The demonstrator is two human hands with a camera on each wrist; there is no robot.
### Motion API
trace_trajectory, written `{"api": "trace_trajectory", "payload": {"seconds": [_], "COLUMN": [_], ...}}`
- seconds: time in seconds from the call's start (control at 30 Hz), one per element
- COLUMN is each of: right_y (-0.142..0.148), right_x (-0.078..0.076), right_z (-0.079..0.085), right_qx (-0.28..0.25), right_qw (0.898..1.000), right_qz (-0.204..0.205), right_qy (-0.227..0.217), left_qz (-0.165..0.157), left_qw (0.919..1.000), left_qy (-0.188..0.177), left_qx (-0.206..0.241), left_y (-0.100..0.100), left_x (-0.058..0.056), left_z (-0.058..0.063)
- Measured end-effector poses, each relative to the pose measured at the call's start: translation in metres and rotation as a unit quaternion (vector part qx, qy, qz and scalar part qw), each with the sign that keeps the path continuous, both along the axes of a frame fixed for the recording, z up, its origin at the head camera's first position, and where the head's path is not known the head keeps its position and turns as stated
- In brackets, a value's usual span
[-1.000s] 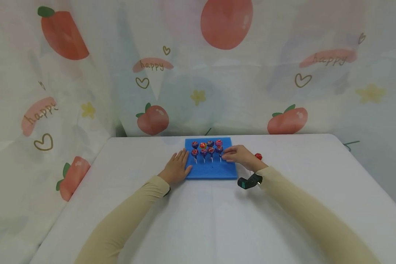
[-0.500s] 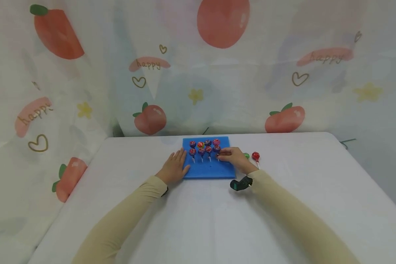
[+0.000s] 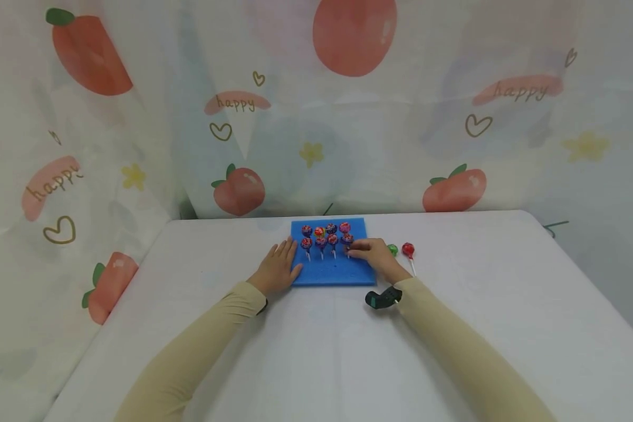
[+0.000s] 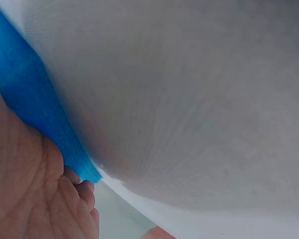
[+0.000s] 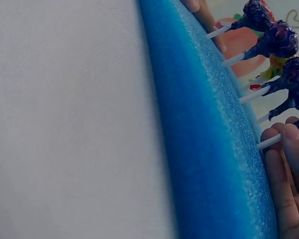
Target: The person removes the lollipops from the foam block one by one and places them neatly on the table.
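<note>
Right hand [image 3: 375, 255] pinches a lollipop stick at the blue block while left hand [image 3: 276, 268] lies flat at the other edge

The right hand's thumb and fingers are closed together on the white stick of the end lollipop [image 3: 347, 239], just below its dark wrapped head; in the right wrist view, the lower end of that stick meets the surface of the blue block [image 3: 332, 274] right beside the fingertips. Leftward from this pinch, three more lollipops [image 3: 320, 241] stand in the same row, sticks upright, none touched by the fingers. Four others form a second row just beyond, their heads partly overlapped by the nearer ones.

On the far side of both rows, the left hand's fingers are straight, close to one another, with the thumb held apart from them; they rest along the block's left edge and grip no lollipop.

Behind the right hand, on its outer side, a green lollipop [image 3: 392, 250] lies close to the knuckles, partly hidden, and a red lollipop [image 3: 408, 250] lies a little farther out on the white counter [image 3: 480, 281].
</note>
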State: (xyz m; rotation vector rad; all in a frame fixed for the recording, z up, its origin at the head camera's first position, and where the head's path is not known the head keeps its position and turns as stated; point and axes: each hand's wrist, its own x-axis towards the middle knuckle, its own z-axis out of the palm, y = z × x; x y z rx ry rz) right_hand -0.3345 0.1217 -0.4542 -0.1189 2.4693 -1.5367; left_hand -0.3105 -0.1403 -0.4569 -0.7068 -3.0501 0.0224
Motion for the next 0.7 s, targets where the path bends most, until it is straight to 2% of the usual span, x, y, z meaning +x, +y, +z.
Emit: {"api": "trace_trajectory", "payload": {"seconds": [0.3,0.53,0.7], "right_y": [0.0047,0.0049,0.0040], "right_x": [-0.0001,0.0011,0.0029], "right_z": [0.0009,0.0041,0.0021], "right_qx": [-0.046,-0.065,-0.062], "right_qw": [0.998,0.996,0.997], "right_qz": [0.027,0.056,0.047], "right_qy": [-0.023,-0.021,-0.018], "left_qz": [0.010,0.007,0.004], "left_qw": [0.9997,0.9999,0.9999], "left_qy": [-0.020,-0.014,-0.012], "left_qx": [-0.009,-0.006,0.000], "left_y": [0.0014,0.0016,0.0022], "left_x": [0.0017,0.0024,0.0029], "left_z": [0.0039,0.0054,0.0037]}}
